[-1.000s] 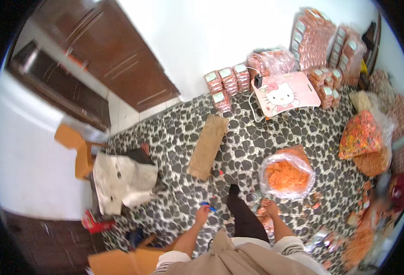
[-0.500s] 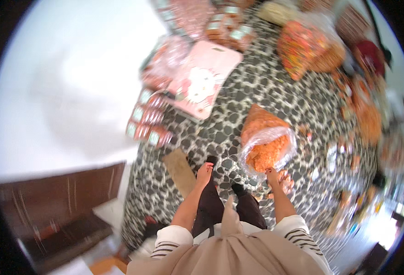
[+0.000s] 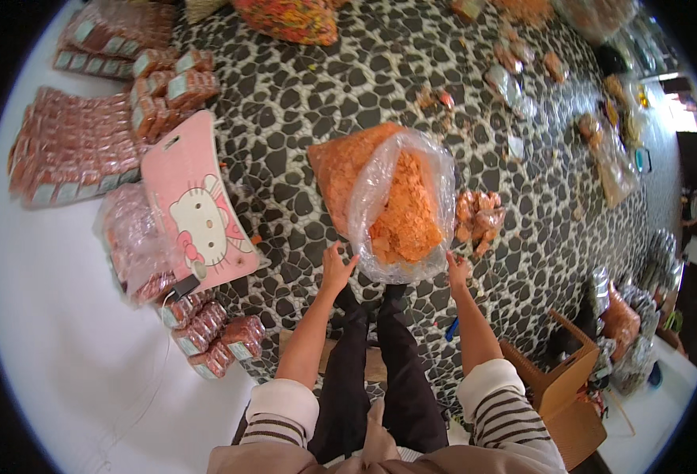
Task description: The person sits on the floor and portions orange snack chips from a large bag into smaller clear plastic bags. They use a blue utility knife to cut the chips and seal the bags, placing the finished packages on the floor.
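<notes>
A large clear plastic bag [image 3: 362, 189] of orange chips or flakes [image 3: 408, 213] lies on the floor in front of my feet, its mouth spread wide toward me. At the bag's near left rim is my left hand [image 3: 337, 268]; its thumb and fingers are apart and I see nothing held between them. My right hand [image 3: 458, 271] has its fingers closed at the near right edge of the plastic. Just right of the bag lie several small packets of orange snacks [image 3: 480, 219].
A pink folding table [image 3: 198, 207] with a cartoon cat stands at left, beside stacked packets [image 3: 76, 146] of reddish-brown snacks. A bag of colourful snacks [image 3: 289, 16] lies at the far side. To the right are an open cardboard box [image 3: 558, 391] and a blue object [image 3: 452, 329].
My view has turned right, so the bag appears nearer the middle. My left hand has come to the bag's left rim; the right hand stays at its right edge.
</notes>
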`<state>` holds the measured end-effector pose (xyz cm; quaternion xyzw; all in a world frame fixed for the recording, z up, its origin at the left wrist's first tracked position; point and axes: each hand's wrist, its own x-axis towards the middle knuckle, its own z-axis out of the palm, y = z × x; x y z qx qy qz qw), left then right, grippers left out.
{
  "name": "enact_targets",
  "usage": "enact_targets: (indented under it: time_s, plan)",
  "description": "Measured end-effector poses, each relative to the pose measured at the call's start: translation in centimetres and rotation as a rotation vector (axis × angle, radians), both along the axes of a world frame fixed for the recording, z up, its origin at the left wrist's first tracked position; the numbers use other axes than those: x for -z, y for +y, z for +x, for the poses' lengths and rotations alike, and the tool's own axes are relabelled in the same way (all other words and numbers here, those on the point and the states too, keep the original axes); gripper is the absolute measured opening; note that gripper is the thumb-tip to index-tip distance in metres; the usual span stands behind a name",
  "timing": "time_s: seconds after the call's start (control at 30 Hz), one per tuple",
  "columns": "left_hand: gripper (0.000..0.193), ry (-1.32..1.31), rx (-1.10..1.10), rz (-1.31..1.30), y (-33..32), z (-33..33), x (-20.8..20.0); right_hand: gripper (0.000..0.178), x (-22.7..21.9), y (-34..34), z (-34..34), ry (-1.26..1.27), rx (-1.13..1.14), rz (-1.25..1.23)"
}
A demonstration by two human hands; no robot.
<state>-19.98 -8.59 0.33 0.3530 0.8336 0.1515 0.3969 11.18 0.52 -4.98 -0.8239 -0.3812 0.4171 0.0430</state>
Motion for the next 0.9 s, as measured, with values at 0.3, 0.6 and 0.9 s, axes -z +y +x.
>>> enact_targets:
  time_s: [0.3, 0.6, 0.9]
  plan:
    - [0.039, 0.014, -0.323, 0.07, 8.9, 1.6, 5.5, 0.013, 2.5, 1.9, -2.9, 0.567, 0.286, 0.035]
    - [0.033, 0.016, -0.302, 0.143, 9.1, -4.3, 0.9, 0.008, -2.0, 3.4, -7.8, 0.563, 0.775, -0.017]
    - [0.03, -0.039, -0.223, 0.096, 13.8, -16.4, -1.8, 0.012, 0.6, 12.4, -20.6, 0.708, 0.366, 0.17]
